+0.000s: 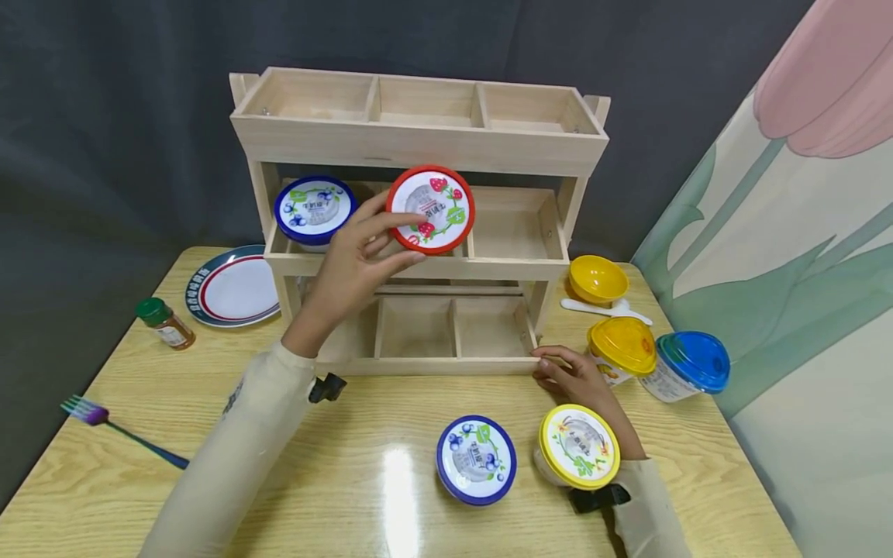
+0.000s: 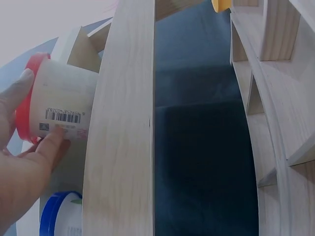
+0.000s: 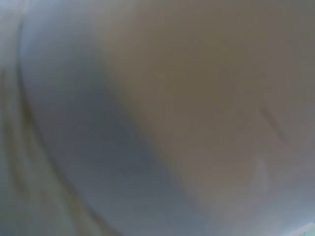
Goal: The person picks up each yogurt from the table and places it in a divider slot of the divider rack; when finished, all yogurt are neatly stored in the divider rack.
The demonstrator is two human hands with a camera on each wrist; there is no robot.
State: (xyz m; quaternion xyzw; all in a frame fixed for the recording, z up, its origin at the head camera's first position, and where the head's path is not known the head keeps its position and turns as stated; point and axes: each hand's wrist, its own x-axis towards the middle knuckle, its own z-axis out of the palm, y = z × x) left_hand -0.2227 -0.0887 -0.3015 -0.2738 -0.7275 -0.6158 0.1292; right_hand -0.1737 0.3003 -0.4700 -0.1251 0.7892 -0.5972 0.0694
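My left hand (image 1: 356, 252) grips a round tub with a red strawberry-print lid (image 1: 430, 210) at the middle tier of a wooden rack (image 1: 418, 143). In the left wrist view, thumb and fingers hold the tub's lid and white side (image 2: 64, 105). Just left of it, a blue-lidded tub (image 1: 315, 209) sits in the left compartment. My right hand (image 1: 575, 380) holds the front right corner of the bottom tier with bent fingers. Near that wrist stands a yellow-lidded tub (image 1: 579, 447), with another blue-lidded tub (image 1: 477, 460) to its left. The right wrist view is blurred by something close.
On the left lie a plate (image 1: 240, 287), a green-capped spice jar (image 1: 166, 323) and a fork (image 1: 125, 434). At right are a yellow bowl (image 1: 598, 280), a white spoon (image 1: 607, 309), a tilted yellow-lidded cup (image 1: 621, 349) and a tilted blue-lidded cup (image 1: 687, 364).
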